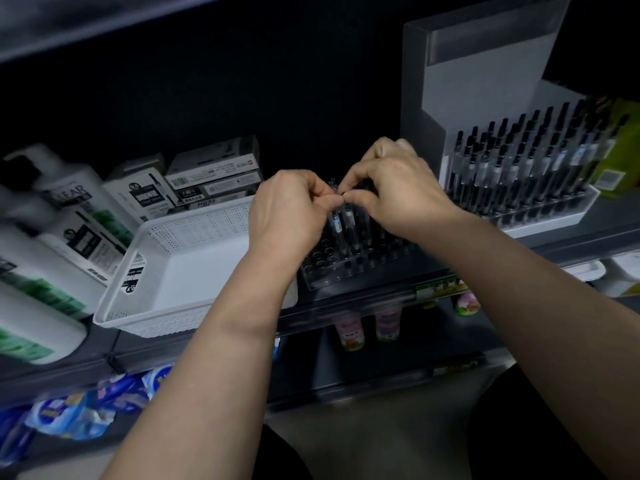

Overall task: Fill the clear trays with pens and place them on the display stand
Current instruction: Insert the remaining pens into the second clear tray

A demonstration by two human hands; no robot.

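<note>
A clear tray [332, 277] with rows of round holes sits on the dark shelf in the middle. A few pens [341, 223] stand upright in its back rows. My left hand [289, 213] pinches the top of one of these pens, and my right hand [394, 188] pinches a pen top right beside it, fingertips nearly touching. To the right, the white display stand [485, 81] carries another clear tray [568, 211] filled with several black-capped pens [519, 161].
A white perforated basket [194, 237] sits left of the tray. Pen boxes [214, 174] are stacked behind it. White bottles [52, 244] crowd the far left. Small bottles [388, 323] and blue packets [79, 414] fill the lower shelves. A green package [620, 150] stands far right.
</note>
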